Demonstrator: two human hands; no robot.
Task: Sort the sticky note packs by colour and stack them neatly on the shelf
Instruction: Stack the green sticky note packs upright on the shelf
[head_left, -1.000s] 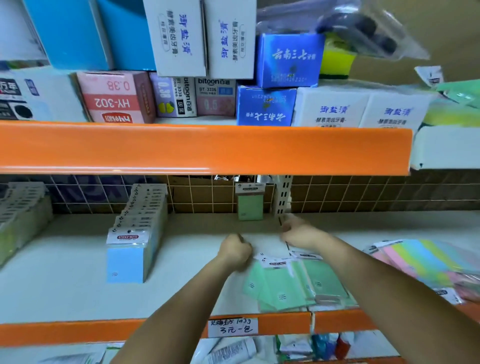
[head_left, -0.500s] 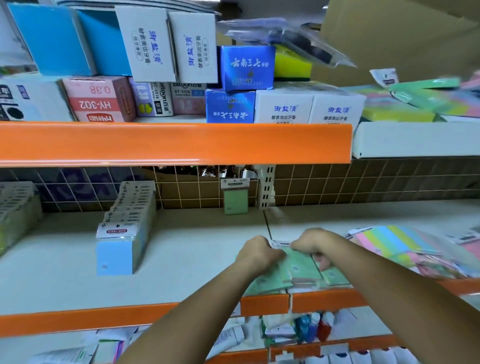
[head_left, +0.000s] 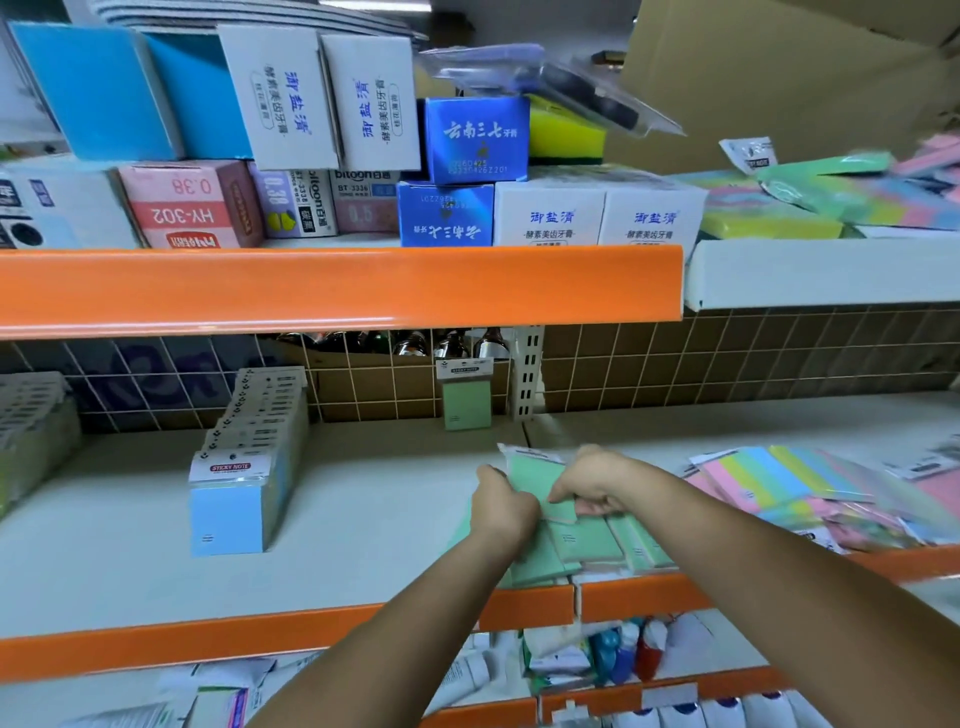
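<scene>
Nearest, at the shelf's front edge, both hands were seen gathered over a loose pile of green sticky note packs (head_left: 587, 543). The left hand (head_left: 503, 501) was curled, its fingers closed on the left side of the uppermost green pack (head_left: 530, 480), which was tilted up off the pile. The right hand (head_left: 592, 486) was bent over the same pack from the right, fingers curled down and pinching its lower edge. Under and just right of the hands, more green packs were fanned flat, overlapping one another, reaching the orange shelf lip (head_left: 639, 595).

Well to the right of the right hand, a heap of multicoloured packs (head_left: 779, 480) in pink, yellow, green and blue stripes was spread on the white shelf board (head_left: 363, 519). Well to the left of the left hand, a row of blue sticky note packs (head_left: 234, 512) was stood upright on edge, running back toward the wire grid (head_left: 374, 395).

Beyond the hands, a single green pack (head_left: 466, 402) was leaned upright against that grid. Farther up, above the hands, boxes (head_left: 475, 137) were stacked on the upper shelf.
</scene>
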